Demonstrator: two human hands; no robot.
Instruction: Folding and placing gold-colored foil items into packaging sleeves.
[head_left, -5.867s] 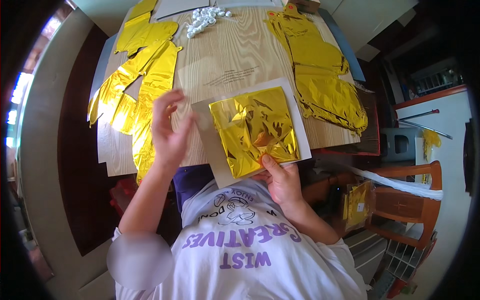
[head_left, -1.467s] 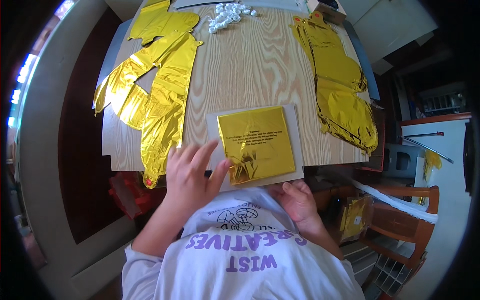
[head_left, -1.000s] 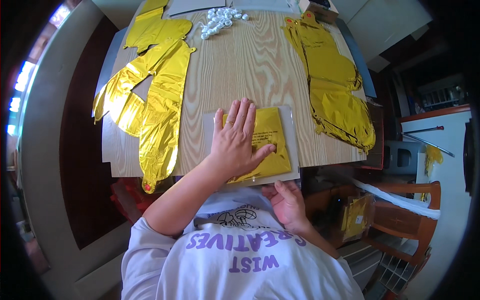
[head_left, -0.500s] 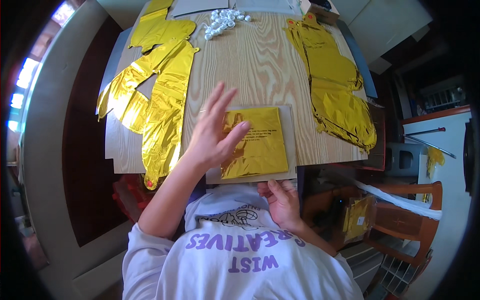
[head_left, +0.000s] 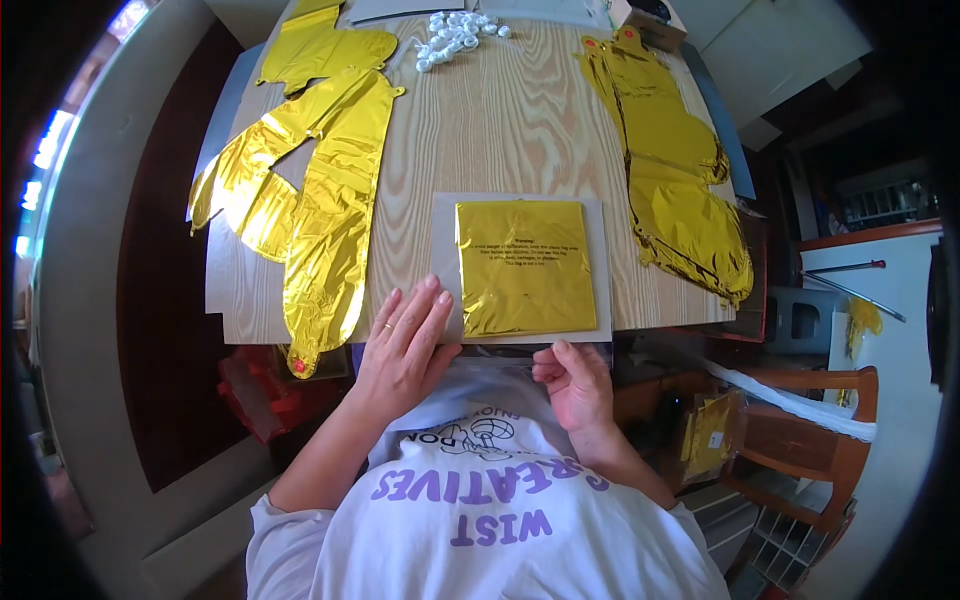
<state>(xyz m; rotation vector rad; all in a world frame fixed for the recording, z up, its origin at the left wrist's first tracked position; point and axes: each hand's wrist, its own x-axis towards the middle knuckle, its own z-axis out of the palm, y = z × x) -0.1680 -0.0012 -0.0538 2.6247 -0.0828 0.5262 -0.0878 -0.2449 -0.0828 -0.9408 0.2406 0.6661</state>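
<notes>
- the flat square packet of folded gold foil (head_left: 524, 266) lies smooth inside a clear plastic sleeve backed by grey card (head_left: 600, 262), at the near edge of the pale wooden table (head_left: 500, 130).
- the sleeve sits square to the table edge, its near end just overhanging toward the person; the foil looks fully inside, with a margin of sleeve showing on the left, right and top.
- left hand (head_left: 405, 345): flat and spread wide, palm down, fingertips resting on the lower left corner of the sleeve; it grips nothing, only presses.
- right hand (head_left: 575, 385): below the table edge, fingers loosely curled toward the near end of the sleeve; whether it pinches the plastic flap there cannot be told.
- judgement: folding and flattening look done for this piece, and it appears bagged; what seems left is closing off the near end of the sleeve.
- to the left, a heap of unfolded crinkled gold foil balloons (head_left: 305, 200) lies loose, one end hanging over the near table edge; these look not yet folded.
- to the right, a second pile of flat gold foil balloons (head_left: 675, 170) runs along the table's right side, also unpacked.
- at the far edge, a small cluster of white plastic pieces (head_left: 455, 35) sits untouched.
- judgement: one packet near finished, many pieces still loose, so the work as a whole looks early.
</notes>
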